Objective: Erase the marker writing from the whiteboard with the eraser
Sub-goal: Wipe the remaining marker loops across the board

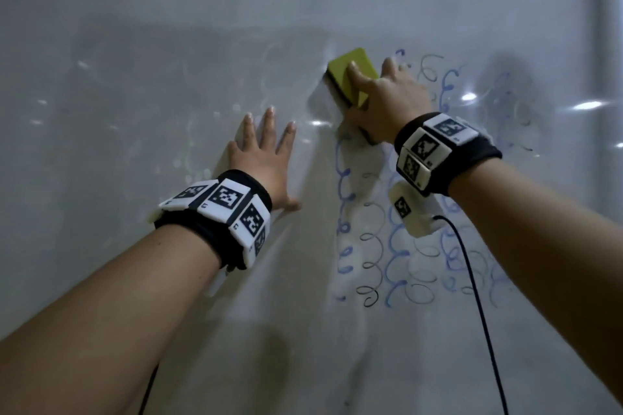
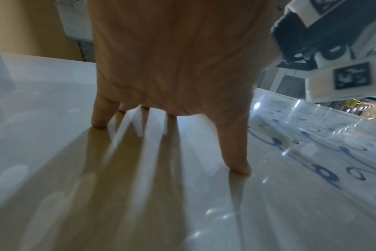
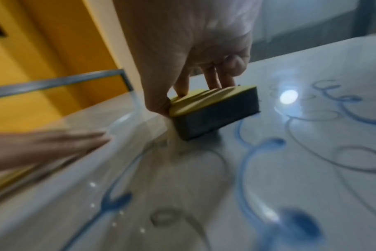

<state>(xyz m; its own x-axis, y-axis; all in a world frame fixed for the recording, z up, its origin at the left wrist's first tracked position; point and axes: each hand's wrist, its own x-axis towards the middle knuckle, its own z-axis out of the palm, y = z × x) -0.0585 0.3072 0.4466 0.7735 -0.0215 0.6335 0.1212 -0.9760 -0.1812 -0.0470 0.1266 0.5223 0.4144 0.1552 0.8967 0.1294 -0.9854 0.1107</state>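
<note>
Head view — right hand grips eraser against whiteboard.

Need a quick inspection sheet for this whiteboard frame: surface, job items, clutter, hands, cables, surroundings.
Surface: whiteboard glossy, left part wiped, faint smears.
Job's things: yellow eraser flat on board; blue and black marker loops remain right and below.
Clutter: nothing seen.
Grippers: right hand grips eraser; left hand flat on board, fingers spread.
Cables: black cable hangs from right wristband.
Surroundings: yellow wall, metal frame.
</note>
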